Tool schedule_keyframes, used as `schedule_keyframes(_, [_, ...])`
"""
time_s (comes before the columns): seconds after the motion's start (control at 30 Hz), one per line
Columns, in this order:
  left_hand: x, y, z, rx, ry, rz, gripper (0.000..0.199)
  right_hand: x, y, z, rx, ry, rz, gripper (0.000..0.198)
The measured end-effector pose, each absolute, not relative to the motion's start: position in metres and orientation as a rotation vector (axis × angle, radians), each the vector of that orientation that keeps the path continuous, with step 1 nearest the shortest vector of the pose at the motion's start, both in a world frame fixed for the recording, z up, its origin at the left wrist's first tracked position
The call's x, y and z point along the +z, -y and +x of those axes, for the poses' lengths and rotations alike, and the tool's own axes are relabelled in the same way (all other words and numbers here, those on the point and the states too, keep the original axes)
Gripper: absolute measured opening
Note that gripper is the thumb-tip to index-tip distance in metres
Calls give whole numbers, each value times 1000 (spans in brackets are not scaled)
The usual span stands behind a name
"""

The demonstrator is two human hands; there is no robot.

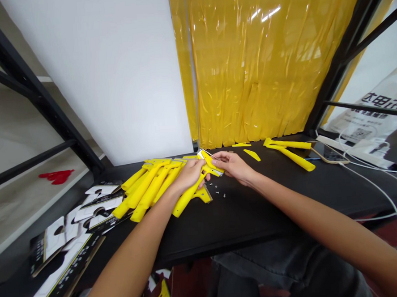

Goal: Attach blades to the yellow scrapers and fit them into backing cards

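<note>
My left hand (190,175) is closed around the neck of a yellow scraper (187,198), its handle slanting down toward me. At the scraper's wide head, the fingers of my right hand (235,167) are pressed together on the head's right end. A thin pale strip shows along the head's far edge; I cannot tell whether it is a blade. Under my hands lies another scraper head (203,194). Several small screws (216,190) are scattered just right of it. To the left, a heap of yellow scrapers (153,185) rests close beside my left hand.
Printed cards (56,240) pile up at the table's left. Behind my right hand lie loose yellow plates (252,154); farther right are yellow handles (296,159), a phone (329,153) and white cables (385,186). A white panel (113,73) and yellow plastic curtain (263,64) stand behind.
</note>
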State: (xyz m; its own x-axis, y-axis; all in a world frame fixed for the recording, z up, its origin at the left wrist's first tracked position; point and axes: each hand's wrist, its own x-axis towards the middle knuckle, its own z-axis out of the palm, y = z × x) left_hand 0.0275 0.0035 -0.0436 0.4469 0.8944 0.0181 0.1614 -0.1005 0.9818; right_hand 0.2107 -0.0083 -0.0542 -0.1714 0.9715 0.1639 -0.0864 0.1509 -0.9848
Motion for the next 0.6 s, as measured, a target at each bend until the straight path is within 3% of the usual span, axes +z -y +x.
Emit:
schedule_keyframes(0.3, [-50, -13, 21, 740, -823, 1477, 33, -62, 3, 211, 1113, 1446, -946, 40])
schedule_keyframes(0.5, [-41, -5, 21, 714, -812, 1609, 11, -61, 4, 212, 1090, 1483, -947, 38])
schedule_keyframes(0.6, [-37, -2, 21, 652, -824, 1669, 16, -57, 6, 212, 1148, 1462, -949, 39])
